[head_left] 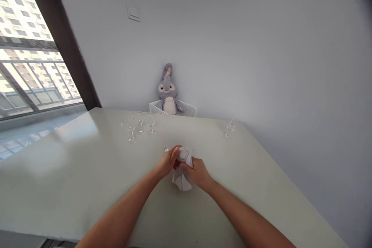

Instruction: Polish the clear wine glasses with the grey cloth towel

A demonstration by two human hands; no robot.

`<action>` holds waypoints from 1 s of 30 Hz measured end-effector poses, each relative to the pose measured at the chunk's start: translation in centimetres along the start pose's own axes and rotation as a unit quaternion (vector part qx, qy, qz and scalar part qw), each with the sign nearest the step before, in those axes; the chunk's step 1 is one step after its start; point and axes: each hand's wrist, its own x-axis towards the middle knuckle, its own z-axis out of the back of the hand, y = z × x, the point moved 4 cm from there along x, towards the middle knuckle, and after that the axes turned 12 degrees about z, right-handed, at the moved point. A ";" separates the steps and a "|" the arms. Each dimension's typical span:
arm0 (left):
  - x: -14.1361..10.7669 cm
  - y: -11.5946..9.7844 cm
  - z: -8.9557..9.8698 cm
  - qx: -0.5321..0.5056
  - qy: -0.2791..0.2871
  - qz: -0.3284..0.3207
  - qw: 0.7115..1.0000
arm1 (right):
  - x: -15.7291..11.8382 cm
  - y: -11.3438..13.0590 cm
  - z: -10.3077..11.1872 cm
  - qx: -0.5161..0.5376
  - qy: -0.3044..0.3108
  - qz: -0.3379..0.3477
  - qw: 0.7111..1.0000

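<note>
A pale cloth [182, 182] hangs bunched between both hands above the middle of the table. My left hand [169, 159] is closed at the cloth's left side, and a small piece of clear glass [166, 149] sticks out just beyond its fingers. The rest of that glass is hidden by the hand and cloth. My right hand [198, 169] is closed round the cloth's right side, thumb toward the left hand.
Several clear stemmed glasses, one of them in front [131, 133], stand at the back left of the pale table [87, 170]. Another glass [231, 126] is at the back right. Behind the table are a plush rabbit [167, 93] and a white basket [190, 111] by the wall.
</note>
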 end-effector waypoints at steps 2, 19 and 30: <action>-0.4 -0.7 0.7 0.138 -0.080 -0.056 0.986 | 0.5 -0.7 0.8 0.049 -0.053 -0.040 0.997; 0.1 -0.5 1.6 0.288 -0.086 -0.081 0.950 | 1.9 -0.4 5.6 -0.034 0.155 0.010 0.987; 0.7 0.2 3.3 0.332 -0.159 -0.035 0.929 | 1.6 2.1 4.7 -0.312 0.025 0.231 0.921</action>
